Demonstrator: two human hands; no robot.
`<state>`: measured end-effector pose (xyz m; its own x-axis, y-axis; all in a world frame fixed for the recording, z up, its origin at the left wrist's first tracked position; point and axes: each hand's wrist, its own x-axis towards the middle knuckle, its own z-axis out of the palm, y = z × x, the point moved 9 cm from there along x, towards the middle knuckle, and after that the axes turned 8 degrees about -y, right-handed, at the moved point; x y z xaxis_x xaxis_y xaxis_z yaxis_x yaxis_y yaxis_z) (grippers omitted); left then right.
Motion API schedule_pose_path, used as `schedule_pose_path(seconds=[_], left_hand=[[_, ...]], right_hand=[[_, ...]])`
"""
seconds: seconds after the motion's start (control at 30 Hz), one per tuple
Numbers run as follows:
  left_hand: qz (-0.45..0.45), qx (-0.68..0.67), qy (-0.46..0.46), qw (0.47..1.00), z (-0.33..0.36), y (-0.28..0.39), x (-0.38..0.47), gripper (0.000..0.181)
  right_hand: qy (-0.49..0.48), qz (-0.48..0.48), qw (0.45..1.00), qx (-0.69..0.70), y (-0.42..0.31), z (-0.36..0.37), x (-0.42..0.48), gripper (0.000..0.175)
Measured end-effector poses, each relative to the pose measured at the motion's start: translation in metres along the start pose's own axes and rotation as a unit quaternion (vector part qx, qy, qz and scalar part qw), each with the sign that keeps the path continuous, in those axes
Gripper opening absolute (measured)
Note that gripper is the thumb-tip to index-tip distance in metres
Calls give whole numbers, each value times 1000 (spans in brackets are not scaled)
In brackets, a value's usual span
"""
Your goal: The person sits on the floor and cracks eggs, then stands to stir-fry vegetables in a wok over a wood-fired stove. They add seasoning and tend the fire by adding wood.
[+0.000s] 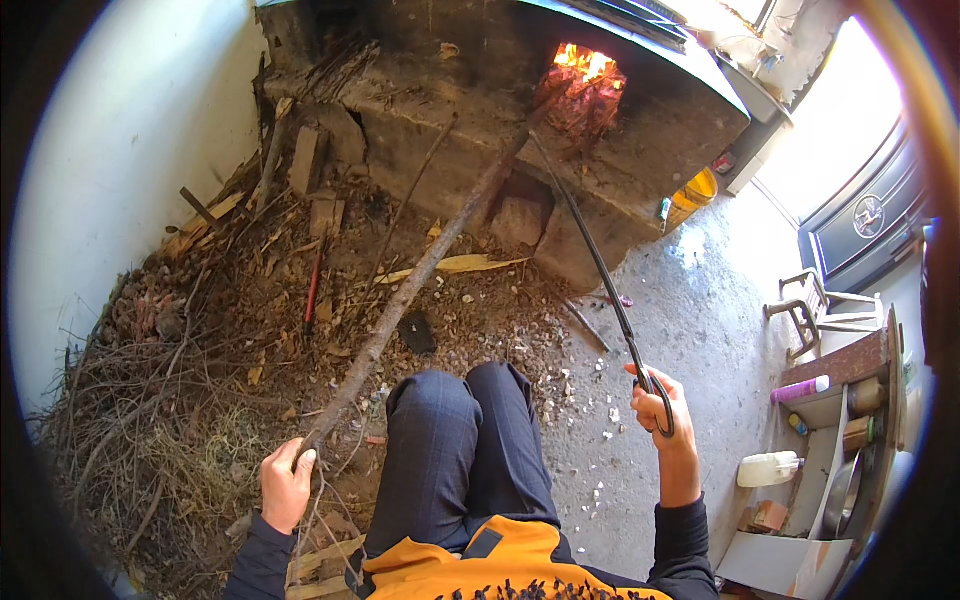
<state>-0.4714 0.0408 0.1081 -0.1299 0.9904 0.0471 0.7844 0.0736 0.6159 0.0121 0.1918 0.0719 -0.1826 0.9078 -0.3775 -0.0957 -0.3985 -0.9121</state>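
Note:
My left hand (286, 486) grips the near end of a long wooden branch (409, 289), with thin twigs trailing beside my wrist. The branch slants up across the floor, its far end at the mouth of a firebox (581, 94), where flames and glowing fuel show. In my right hand (664, 409) are the loop handles of long black metal fire tongs (598, 255). Their tips lie close together beside the branch, just below the fire; whether they touch it I cannot tell. The firebox belongs to a sooty masonry stove (667, 135) with a ledge.
A heap of dry twigs (150, 442) lies left along the white wall (135, 142). A thin stick (416, 187) leans on the ledge near a red rod (313, 289). Right are a yellow bucket (694, 193), a chair (814, 311) and a shelf unit (814, 480) with containers.

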Motion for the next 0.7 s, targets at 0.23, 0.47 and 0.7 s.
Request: schedule_pose_path(seconds=[0.23, 0.47, 0.7], left_hand=[[-11, 193, 38, 980, 26, -21, -15, 27], [-35, 160, 19, 986, 79, -88, -19, 31], [-97, -26, -91, 991, 95, -112, -7, 26]], right_hand=[[5, 7, 1000, 28, 12, -3, -5, 50], [20, 53, 994, -96, -8, -41, -41, 47], [23, 126, 954, -269, -71, -85, -47, 40]])
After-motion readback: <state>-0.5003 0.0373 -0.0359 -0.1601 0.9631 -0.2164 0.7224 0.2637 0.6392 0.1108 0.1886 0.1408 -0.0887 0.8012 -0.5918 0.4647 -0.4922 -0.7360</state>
